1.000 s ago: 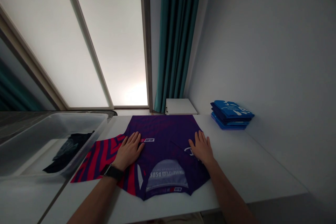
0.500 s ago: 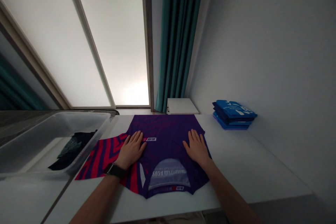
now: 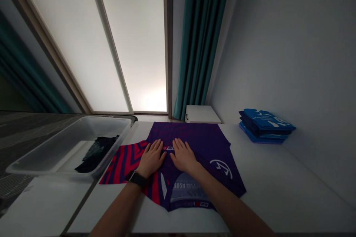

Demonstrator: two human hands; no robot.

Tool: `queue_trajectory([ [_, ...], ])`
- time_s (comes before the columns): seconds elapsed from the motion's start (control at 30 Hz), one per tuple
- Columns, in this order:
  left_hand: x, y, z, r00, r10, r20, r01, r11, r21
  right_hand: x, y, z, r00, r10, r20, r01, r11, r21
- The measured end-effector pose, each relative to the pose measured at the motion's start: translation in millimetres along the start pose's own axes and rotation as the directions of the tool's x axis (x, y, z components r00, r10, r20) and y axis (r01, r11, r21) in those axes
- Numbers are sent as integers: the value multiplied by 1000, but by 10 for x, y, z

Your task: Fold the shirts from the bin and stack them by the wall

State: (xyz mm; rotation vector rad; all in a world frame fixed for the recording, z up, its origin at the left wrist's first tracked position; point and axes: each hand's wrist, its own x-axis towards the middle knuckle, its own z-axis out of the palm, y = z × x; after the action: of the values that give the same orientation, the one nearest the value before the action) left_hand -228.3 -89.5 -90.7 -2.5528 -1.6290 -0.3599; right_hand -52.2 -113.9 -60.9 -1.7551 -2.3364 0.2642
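A purple shirt [image 3: 194, 137] lies spread on the white table, its collar toward me and a red-and-purple striped sleeve [image 3: 122, 161] stretched out to the left. My left hand [image 3: 151, 158], with a black watch on the wrist, rests flat near the base of that sleeve, fingers extended. Close beside it, my right hand [image 3: 183, 156] presses flat on the middle of the shirt, fingers straight. Neither hand grips anything. The right forearm crosses over the collar and hides part of it. A white round logo shows on the shirt's right side.
A translucent plastic bin [image 3: 63, 131] with dark clothes [image 3: 97, 153] inside stands at the left. Folded blue garments [image 3: 265, 126] are stacked at the right by the wall. A small white cabinet [image 3: 202, 114] stands beyond the table's far edge, below a teal curtain [image 3: 204, 44].
My right hand has moved left across the shirt to beside my left hand, uncovering the white logo. The view has shifted, so the scene sits differently in the picture.
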Motion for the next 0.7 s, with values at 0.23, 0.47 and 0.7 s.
queue_trajectory([
  [0.23,8,3,2,1000,-16,-1,16,998,-56,7,-35,204,995,21,-95,-21,1000,0],
  [0.47,-6,-66,-237,992,-51,-112,30,983,-179,-34,2,281,994,11,-112,-12,1000,-4],
  [0.7,-374,-406,-546,938,-99,-333,25,976,-217,-30,8,291,997,16,-79,-18,1000,-22],
])
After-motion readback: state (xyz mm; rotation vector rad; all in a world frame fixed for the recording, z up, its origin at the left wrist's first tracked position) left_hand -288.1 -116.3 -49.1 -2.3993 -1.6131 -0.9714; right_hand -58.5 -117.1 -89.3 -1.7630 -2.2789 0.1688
